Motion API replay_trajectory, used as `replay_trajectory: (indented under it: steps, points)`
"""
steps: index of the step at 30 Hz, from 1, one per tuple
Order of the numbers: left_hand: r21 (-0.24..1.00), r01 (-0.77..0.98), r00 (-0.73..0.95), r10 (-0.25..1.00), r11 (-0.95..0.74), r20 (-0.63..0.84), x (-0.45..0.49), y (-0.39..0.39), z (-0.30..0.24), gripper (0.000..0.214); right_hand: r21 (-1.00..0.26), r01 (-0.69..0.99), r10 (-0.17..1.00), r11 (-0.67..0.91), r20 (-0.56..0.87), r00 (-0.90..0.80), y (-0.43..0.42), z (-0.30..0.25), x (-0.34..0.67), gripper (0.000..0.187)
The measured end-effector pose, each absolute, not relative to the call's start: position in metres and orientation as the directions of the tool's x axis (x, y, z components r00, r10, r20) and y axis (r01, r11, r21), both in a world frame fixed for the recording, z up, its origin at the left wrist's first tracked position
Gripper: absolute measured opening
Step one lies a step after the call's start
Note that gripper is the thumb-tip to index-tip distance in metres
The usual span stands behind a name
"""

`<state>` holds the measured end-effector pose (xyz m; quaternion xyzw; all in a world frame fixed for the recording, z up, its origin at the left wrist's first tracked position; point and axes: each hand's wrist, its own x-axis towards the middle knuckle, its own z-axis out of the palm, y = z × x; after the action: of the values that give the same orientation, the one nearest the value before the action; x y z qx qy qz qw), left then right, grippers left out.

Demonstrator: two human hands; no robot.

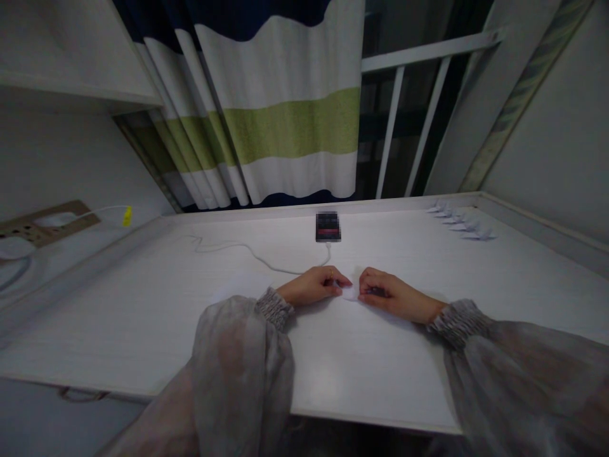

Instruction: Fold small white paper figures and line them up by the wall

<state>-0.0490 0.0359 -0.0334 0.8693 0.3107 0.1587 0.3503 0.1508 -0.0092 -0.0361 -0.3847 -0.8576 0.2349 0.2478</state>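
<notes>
A power socket (50, 227) is at the left edge; a white cord (259, 256) curves across the table (143, 304), left of centre. The left hand (314, 285), near centre, pinches a small white paper (351, 292) — thumb and fingertips nearly together. Above sits a phone (328, 226). Right of centre, the right hand (391, 296) pinches the paper's other side — fingertips close together. Folded papers (463, 225) line up at upper right.

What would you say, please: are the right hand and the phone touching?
Apart: the head view shows bare white desk between the right hand and the phone.
</notes>
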Motion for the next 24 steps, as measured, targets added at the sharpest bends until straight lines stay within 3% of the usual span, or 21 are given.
replay_trajectory:
  steps: [24]
  points:
    - [0.677, 0.459, 0.741, 0.668, -0.575, 0.065, -0.0483, 0.0354, -0.0331, 0.026, -0.609, 0.565, 0.804, 0.556, 0.224, -0.551, -0.0083, -0.0355, 0.1494, 0.016]
